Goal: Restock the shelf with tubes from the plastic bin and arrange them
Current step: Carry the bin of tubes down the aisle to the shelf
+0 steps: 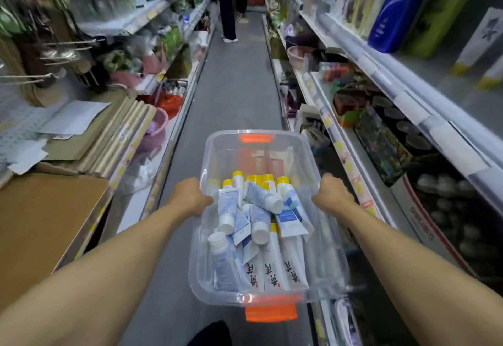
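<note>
Clear plastic, the bin (261, 141) sits low in the middle of the frame, the left hand (190, 196) and right hand (333, 196) each curled round a long rim. Tubes (258, 223) lie heaped inside, probably light and slippery. Shelves (381, 117) run up the right edge; the bin likely flexes, so two-sided holding suits.
</note>
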### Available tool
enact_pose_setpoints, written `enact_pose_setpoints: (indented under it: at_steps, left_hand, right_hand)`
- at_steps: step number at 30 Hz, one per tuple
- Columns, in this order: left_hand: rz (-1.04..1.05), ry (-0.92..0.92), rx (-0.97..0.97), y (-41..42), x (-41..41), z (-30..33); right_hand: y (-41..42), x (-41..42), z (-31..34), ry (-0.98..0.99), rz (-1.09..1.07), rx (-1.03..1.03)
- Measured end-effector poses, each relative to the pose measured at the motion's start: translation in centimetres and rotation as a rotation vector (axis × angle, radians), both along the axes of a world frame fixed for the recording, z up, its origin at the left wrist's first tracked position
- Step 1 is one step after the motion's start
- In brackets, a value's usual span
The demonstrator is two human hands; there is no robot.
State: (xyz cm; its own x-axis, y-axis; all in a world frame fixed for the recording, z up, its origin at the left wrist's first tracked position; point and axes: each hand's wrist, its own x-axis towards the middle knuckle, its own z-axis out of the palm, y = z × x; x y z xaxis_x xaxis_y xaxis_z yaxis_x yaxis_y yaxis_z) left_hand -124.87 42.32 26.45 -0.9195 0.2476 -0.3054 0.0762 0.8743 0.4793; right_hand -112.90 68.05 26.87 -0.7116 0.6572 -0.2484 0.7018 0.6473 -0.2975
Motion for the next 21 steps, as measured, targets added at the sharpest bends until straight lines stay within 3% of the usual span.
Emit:
enact_pose_setpoints:
  at_steps: [21]
  left_hand:
    - [-0.174, -0.1, 0.016, 14.4, -27.9, -2.5]
  right_hand:
    - [11.4, -23.1, -2.0, -0.036, -0.188, -0.037]
